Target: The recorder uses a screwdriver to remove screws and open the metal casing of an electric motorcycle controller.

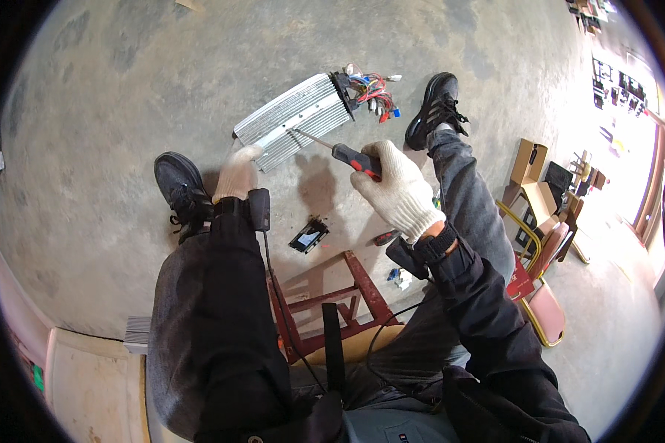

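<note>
A silver finned controller box (299,118) lies aslant on the concrete floor, with a bundle of coloured wires and plugs (373,92) coming out of its far right end. My right hand (399,188), in a white knit glove, is closed around the black-and-red handle of a screwdriver (356,160). The screwdriver's shaft points left, its tip at the smooth strip along the middle of the box. My left hand (236,173), also gloved and slightly blurred, grips the box's near left edge; most of its fingers are hidden.
Between my legs, a small black part (309,234) and a dark-handled tool (386,238) lie on the floor. Closer in is a dark red stool frame (332,295). Cables hang from my wrists. Open cardboard boxes (530,162) and a yellow-framed chair (547,314) stand at right.
</note>
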Demonstrator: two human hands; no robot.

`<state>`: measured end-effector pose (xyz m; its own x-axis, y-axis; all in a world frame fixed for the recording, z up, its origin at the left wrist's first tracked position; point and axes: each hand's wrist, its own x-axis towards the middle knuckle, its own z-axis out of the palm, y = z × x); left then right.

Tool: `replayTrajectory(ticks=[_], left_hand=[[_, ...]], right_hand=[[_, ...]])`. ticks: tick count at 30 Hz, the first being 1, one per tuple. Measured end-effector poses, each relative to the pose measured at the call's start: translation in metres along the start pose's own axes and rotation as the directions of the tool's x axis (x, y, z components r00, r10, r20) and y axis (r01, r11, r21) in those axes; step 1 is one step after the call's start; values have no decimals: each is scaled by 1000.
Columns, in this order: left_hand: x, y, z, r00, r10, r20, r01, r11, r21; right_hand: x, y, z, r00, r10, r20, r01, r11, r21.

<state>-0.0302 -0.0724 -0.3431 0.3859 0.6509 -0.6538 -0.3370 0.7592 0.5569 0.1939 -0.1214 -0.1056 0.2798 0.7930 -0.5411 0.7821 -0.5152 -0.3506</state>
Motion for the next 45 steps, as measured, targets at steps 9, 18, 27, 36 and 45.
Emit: replayTrajectory(ticks=[9, 18, 27, 36, 45], left_hand=[[-17, 28, 3, 999, -12, -33, 20, 969, 247], [-25, 28, 14, 1000, -2, -25, 4, 996, 88], [-56, 102, 56, 990, -51, -135, 85, 962, 259], [-122, 147, 106, 963, -22, -267, 110, 941, 320], [-157, 193, 149, 963, -14, -270, 147, 866, 478]], right_hand=[[-3, -14, 8, 999, -39, -32, 38, 998, -58], [-18, -1, 14, 997, -31, -65, 30, 999, -19], [-63, -1, -30, 992, -17, -126, 36, 989, 144], [-85, -1, -82, 998, 8, -57, 6, 972, 235], [-77, 25, -150, 992, -93, 80, 55, 918, 394]])
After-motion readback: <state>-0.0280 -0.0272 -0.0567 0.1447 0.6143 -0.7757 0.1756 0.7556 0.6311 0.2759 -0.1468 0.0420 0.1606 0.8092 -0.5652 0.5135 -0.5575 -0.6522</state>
